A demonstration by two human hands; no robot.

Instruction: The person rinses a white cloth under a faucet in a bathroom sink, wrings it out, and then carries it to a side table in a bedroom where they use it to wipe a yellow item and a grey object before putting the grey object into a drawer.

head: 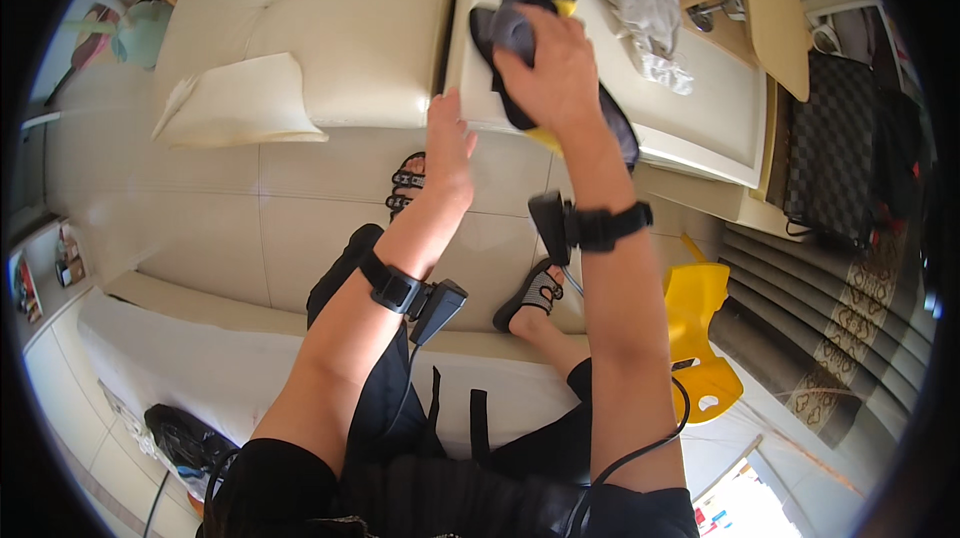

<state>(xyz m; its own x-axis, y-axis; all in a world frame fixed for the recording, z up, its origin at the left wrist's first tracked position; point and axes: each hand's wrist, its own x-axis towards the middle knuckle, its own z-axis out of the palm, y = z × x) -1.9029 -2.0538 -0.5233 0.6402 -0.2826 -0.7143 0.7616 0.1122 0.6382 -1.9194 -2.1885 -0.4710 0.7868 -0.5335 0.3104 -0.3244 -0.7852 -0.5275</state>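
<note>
My right hand point(551, 69) is closed around a bunched dark grey piece of fabric point(514, 31), which looks blurred. Under and around that hand lies more black and dark cloth with yellow parts point(615, 117), on the cream surface of a seat or bed near its front edge. My left hand point(450, 136) is held in the air by the gap between the two cream sections, its fingers partly apart and nothing seen in it. Both forearms wear black straps with small black devices and cables.
A cream cushion point(240, 102) lies at the cream sofa's point(337, 27) front edge. Whitish crumpled cloth point(645, 5) and a wooden chair-like piece point(772, 20) are at the upper right. A yellow plastic chair point(690, 313) stands on the right, beside a dark patterned curtain point(840, 328).
</note>
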